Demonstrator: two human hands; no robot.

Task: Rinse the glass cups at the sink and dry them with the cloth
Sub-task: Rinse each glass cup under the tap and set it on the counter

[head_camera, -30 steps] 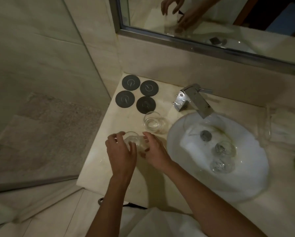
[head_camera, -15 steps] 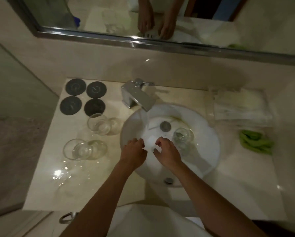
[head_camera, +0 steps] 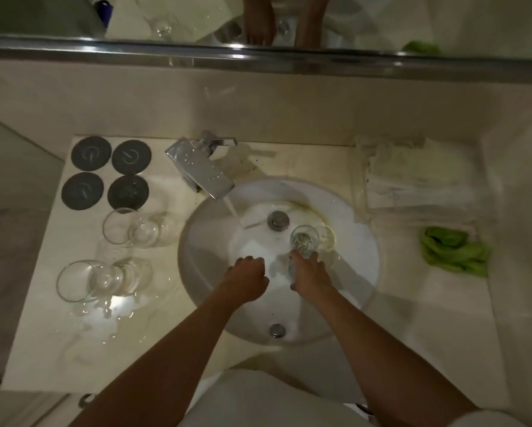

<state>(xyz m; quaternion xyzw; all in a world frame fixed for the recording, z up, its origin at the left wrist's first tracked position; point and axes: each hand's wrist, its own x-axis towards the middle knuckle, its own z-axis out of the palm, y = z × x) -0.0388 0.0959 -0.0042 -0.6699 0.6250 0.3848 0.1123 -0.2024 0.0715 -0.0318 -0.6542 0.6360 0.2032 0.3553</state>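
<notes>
A: Where's the cup being worked?
B: One glass cup (head_camera: 304, 241) stands upright in the sink (head_camera: 203, 241), right of the drain, mouth up, water inside. Right hand (head_camera: 310, 275) sits just below it, fingertips at its base. There's a blurry clear shape along the thumb side, possibly another glass; can't tell if the fingers curl round anything.
A: Left hand?
B: Left hand (head_camera: 247, 278) hovers over the basin, fingers loosely curled, holding nothing, well left of the cup.
A: Stream?
B: Faucet (head_camera: 201, 171) runs; the water lands left of the cup, between the drain and the left hand. So the cup must go left and up to meet it. Right hand is nearer.
A: Others?
B: Two rinsed cups (head_camera: 129, 226) on the wet counter, left. Green cloth (head_camera: 454, 251) far right, untouched.
</notes>
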